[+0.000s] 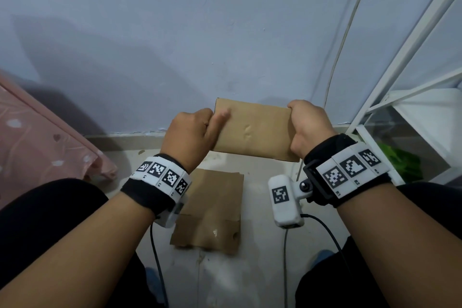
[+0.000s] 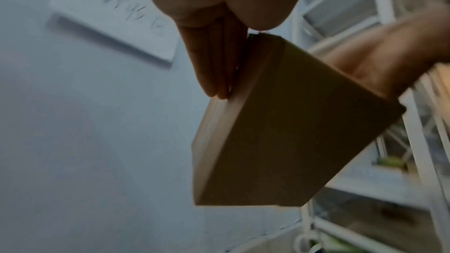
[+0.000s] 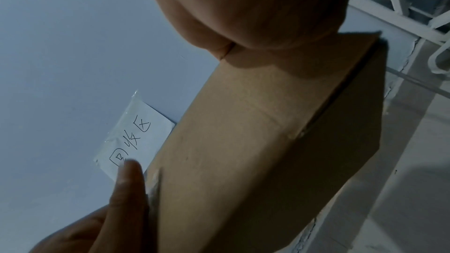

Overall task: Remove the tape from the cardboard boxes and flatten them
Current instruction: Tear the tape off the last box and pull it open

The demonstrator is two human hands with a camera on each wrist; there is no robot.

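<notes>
While it hangs in the air above the floor (image 1: 250,270), a closed cardboard box (image 1: 252,130) is held at both ends: the left hand (image 1: 190,137) clasps its left end, thumb on the near face and straight fingers (image 2: 214,61) flat against the end, and the right hand (image 1: 310,127) wraps around its right end. Below them a flattened box (image 1: 212,210) lies on the floor. Behind is a pale wall (image 1: 175,45) bearing a handwritten paper (image 3: 136,138), with a white rack (image 1: 410,97) at the right.
</notes>
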